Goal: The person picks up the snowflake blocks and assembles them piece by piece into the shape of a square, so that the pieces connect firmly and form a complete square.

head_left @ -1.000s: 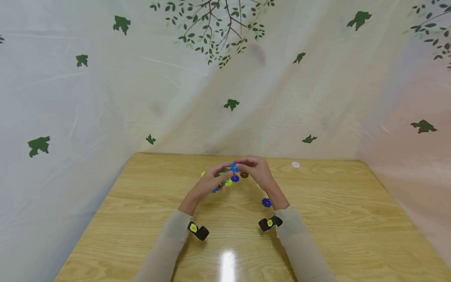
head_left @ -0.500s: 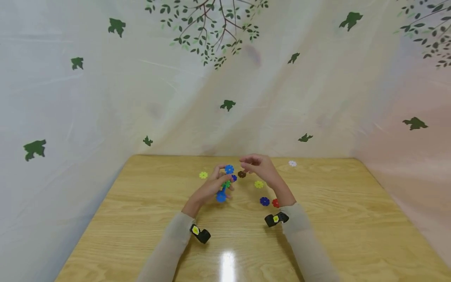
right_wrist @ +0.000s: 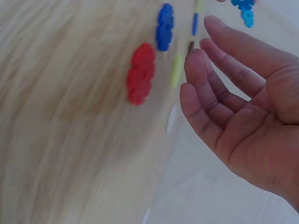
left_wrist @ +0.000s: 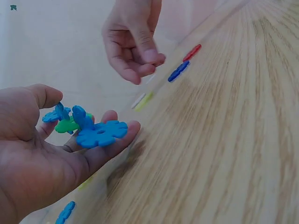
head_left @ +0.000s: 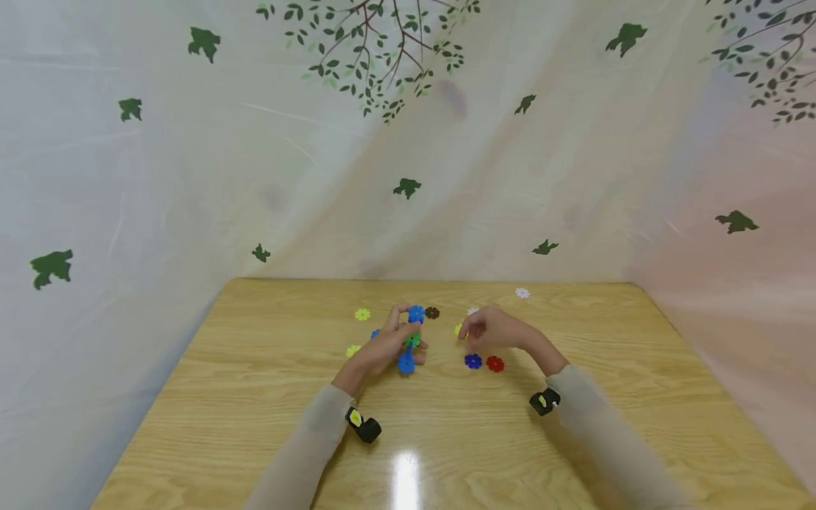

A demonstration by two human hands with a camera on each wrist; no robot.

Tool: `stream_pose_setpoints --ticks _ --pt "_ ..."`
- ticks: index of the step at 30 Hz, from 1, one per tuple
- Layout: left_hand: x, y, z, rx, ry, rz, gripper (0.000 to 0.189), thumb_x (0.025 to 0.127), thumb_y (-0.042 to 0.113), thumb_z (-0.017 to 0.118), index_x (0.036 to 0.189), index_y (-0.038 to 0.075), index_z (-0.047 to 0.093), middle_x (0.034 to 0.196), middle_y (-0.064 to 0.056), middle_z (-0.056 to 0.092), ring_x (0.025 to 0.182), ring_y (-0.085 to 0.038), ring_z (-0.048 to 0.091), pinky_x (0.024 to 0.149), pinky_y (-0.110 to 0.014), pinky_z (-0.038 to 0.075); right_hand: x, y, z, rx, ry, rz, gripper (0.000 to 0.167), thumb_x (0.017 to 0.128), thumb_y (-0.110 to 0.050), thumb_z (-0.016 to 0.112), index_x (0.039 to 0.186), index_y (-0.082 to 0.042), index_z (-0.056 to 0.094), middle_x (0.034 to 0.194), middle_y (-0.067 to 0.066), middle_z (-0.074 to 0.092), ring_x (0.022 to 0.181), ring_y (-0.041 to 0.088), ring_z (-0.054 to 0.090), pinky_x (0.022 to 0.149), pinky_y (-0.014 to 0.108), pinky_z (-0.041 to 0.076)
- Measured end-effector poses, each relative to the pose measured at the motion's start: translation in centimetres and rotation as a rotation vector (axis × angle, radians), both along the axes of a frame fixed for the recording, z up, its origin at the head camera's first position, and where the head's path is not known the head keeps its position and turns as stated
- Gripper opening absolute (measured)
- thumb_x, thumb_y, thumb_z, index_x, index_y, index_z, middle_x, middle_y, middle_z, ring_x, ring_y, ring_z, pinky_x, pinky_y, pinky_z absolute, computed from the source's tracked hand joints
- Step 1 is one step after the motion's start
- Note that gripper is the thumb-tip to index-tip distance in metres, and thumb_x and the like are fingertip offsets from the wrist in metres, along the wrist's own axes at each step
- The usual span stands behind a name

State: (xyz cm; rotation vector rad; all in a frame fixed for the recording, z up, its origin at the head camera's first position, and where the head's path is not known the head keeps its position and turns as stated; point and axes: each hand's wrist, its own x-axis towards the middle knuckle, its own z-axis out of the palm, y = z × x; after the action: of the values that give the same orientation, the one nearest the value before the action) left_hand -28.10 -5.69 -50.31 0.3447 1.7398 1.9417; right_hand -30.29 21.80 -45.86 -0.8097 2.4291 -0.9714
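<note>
My left hand (head_left: 381, 348) holds a small joined piece of flower-shaped plastic discs above the table. In the left wrist view, a green disc (left_wrist: 65, 125) sits among blue discs (left_wrist: 103, 134), with the thumb and fingers around them. My right hand (head_left: 500, 329) hovers above the table with loosely bent fingers and nothing visible in them. Near it lie a yellow disc (head_left: 458, 329), a white disc (head_left: 472, 310), a dark blue disc (head_left: 473, 361) and a red disc (head_left: 495, 364). In the right wrist view, the right palm (right_wrist: 254, 135) faces the camera, its fingers apart from the discs.
A brown disc (head_left: 432, 312) lies just beyond the held piece. Left of the left hand are two yellow discs (head_left: 362, 314) and a blue disc (head_left: 375, 333). Another white disc (head_left: 522, 292) lies toward the wooden table's (head_left: 574, 425) back edge, where a printed curtain (head_left: 319, 177) hangs.
My right hand has let go of the blue disc on the piece and moved right and slightly lower. The left hand keeps the piece, now lower, with more of it in sight.
</note>
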Motion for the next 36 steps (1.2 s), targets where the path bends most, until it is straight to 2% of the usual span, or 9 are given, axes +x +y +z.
stream_pose_setpoints --ticks 3,9,13,18,22,25,28,31,36 --pt "0.0 -0.1 -0.2 -0.001 0.004 -0.015 0.044 0.111 0.025 0.041 0.147 0.021 0.016 0.106 -0.017 0.060 0.093 -0.025 0.065 0.082 -0.036 0.059 0.3 0.3 -0.7 0.061 -0.042 0.008 0.022 0.082 -0.004 0.084 0.099 0.000 0.072 0.081 0.005 0.066 0.071 0.011 0.058 0.065 0.025 0.051" --pt "-0.2 -0.3 -0.4 -0.032 0.079 -0.015 0.044 0.111 0.022 0.043 0.150 0.018 0.021 0.100 -0.014 0.063 0.095 -0.024 0.067 0.090 -0.035 0.056 0.5 0.4 -1.4 0.068 -0.036 0.024 0.025 0.075 0.001 0.087 0.092 -0.001 0.068 0.079 0.007 0.062 0.072 0.011 0.053 0.063 0.023 0.048" --pt "-0.3 -0.3 -0.4 0.003 0.085 -0.001 0.039 0.110 0.018 0.045 0.145 0.014 0.029 0.098 -0.016 0.066 0.085 -0.025 0.064 0.084 -0.034 0.056 0.6 0.2 -1.4 0.042 -0.038 0.015 0.026 0.075 0.005 0.085 0.091 0.000 0.065 0.082 0.008 0.064 0.075 0.013 0.054 0.066 0.024 0.049" --pt "-0.5 -0.3 -0.6 0.033 0.072 0.031 0.031 0.109 0.016 0.047 0.138 0.011 0.037 0.096 -0.014 0.068 0.082 -0.024 0.065 0.080 -0.034 0.057 0.4 -0.6 -1.7 -0.048 0.044 -0.078 0.018 0.083 0.005 0.078 0.091 0.000 0.063 0.085 0.009 0.065 0.078 0.014 0.057 0.069 0.024 0.050" --pt "-0.5 -0.4 -0.7 0.035 0.064 0.043 0.028 0.109 0.015 0.048 0.135 0.011 0.037 0.094 -0.008 0.070 0.086 -0.024 0.070 0.086 -0.040 0.059 -0.3 -1.7 -2.0 -0.184 0.119 -0.166 0.012 0.088 0.003 0.075 0.097 0.003 0.067 0.090 0.015 0.068 0.079 0.016 0.063 0.071 0.028 0.057" --pt "-0.6 -0.5 -0.8 0.028 0.058 0.055 0.028 0.108 0.015 0.049 0.134 0.011 0.037 0.094 -0.003 0.068 0.090 -0.026 0.072 0.090 -0.044 0.060 -0.8 -2.6 -1.8 -0.297 0.116 -0.210 0.013 0.091 0.001 0.073 0.103 0.004 0.069 0.094 0.021 0.070 0.081 0.025 0.069 0.074 0.042 0.062" --pt "-0.6 -0.5 -0.9 0.024 0.055 0.067 0.029 0.108 0.016 0.050 0.134 0.010 0.038 0.095 -0.002 0.065 0.089 -0.026 0.072 0.089 -0.045 0.060 -1.0 -3.4 -1.4 -0.373 0.102 -0.253 0.015 0.093 -0.001 0.071 0.107 0.005 0.070 0.097 0.024 0.071 0.085 0.035 0.071 0.079 0.052 0.061" --pt "-0.7 -0.6 -0.9 0.027 0.047 0.077 0.030 0.108 0.018 0.051 0.133 0.009 0.039 0.096 -0.002 0.063 0.087 -0.025 0.071 0.087 -0.044 0.060 -1.0 -4.2 -1.2 -0.418 0.098 -0.282 0.017 0.094 -0.002 0.072 0.108 0.007 0.070 0.100 0.027 0.071 0.090 0.043 0.070 0.081 0.054 0.060" --pt "-0.8 -0.6 -0.9 0.034 0.031 0.091 0.028 0.107 0.017 0.052 0.132 0.010 0.041 0.093 0.000 0.064 0.087 -0.020 0.069 0.087 -0.043 0.060 -1.0 -5.3 -1.2 -0.438 0.104 -0.315 0.018 0.093 0.002 0.071 0.107 0.012 0.069 0.102 0.031 0.070 0.092 0.046 0.069 0.083 0.052 0.060"
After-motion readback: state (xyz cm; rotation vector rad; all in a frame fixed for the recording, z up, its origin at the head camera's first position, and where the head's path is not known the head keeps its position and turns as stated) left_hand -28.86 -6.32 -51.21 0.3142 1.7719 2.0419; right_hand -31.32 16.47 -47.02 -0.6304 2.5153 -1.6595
